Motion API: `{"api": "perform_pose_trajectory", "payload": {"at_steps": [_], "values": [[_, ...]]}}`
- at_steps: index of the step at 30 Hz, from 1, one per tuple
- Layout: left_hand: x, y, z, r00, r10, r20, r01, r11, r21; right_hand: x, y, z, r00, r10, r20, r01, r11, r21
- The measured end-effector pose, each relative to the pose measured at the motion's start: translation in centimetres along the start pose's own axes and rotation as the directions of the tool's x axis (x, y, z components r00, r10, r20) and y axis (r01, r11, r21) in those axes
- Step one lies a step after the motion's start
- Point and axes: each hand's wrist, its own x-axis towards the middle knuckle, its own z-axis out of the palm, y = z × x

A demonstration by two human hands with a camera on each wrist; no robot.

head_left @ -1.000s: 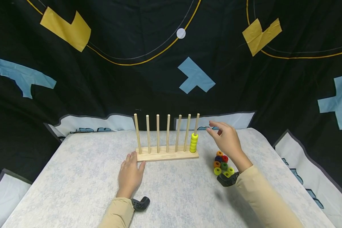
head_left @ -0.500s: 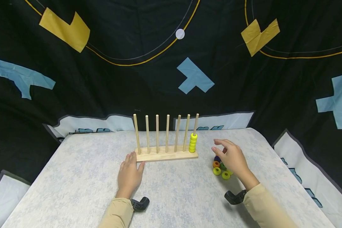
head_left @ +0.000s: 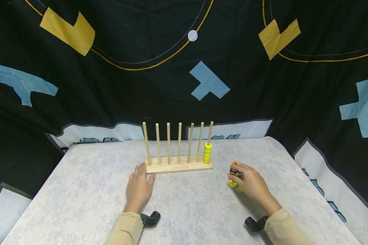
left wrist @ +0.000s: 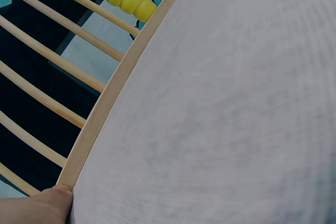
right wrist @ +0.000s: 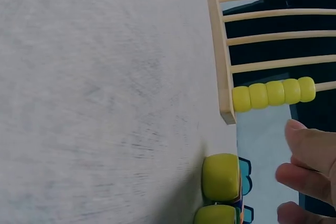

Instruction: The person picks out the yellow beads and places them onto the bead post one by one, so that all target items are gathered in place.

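Observation:
A wooden bead rack (head_left: 179, 167) with several upright pegs stands on the table, its rightmost peg bearing a stack of yellow beads (head_left: 207, 153). My left hand (head_left: 139, 187) rests against the rack's left end, fingers extended; in the left wrist view the thumb (left wrist: 44, 205) touches the base's corner. To the right of the rack lies a cluster of loose beads, including an orange bead (head_left: 234, 163) and a yellow bead (right wrist: 220, 177). Above that cluster is my right hand (head_left: 254, 183), partly covering it. Its bent fingers stand apart from the thumb, and no bead shows between them.
A pale patterned cloth (head_left: 184, 211) covers the table. Behind its back edge hangs a dark curtain (head_left: 159, 98) with coloured shapes. Each wrist wears a black camera, such as the left wrist camera (head_left: 151, 218).
From beside the yellow stack, my right hand has moved down and toward me, over the loose beads. My left hand stays at the rack's left end.

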Motion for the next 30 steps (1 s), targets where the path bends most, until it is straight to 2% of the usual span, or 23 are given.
{"api": "perform_pose_trajectory", "payload": {"at_steps": [11,19,27,30], "values": [[0.0,-0.2,0.4,1.0,-0.001,0.004,0.001,1.0,-0.005,-1.1,0.4,0.8,0.997,0.02,0.073,-0.012,0.993,-0.114],[0.0,-0.1,0.3,1.0,0.004,0.0,-0.004,1.0,-0.006,-1.5,0.9,1.1,0.999,0.014,0.042,-0.01,0.995,-0.096],[-0.1,0.0,0.2,0.998,0.019,-0.057,-0.02,1.0,-0.006,-1.6,1.0,1.2,0.998,0.024,0.066,-0.018,0.995,-0.1],[-0.1,0.0,0.1,0.998,0.019,-0.059,-0.019,1.0,0.001,-1.5,0.9,1.3,0.996,0.028,0.082,-0.021,0.996,-0.081]]}}
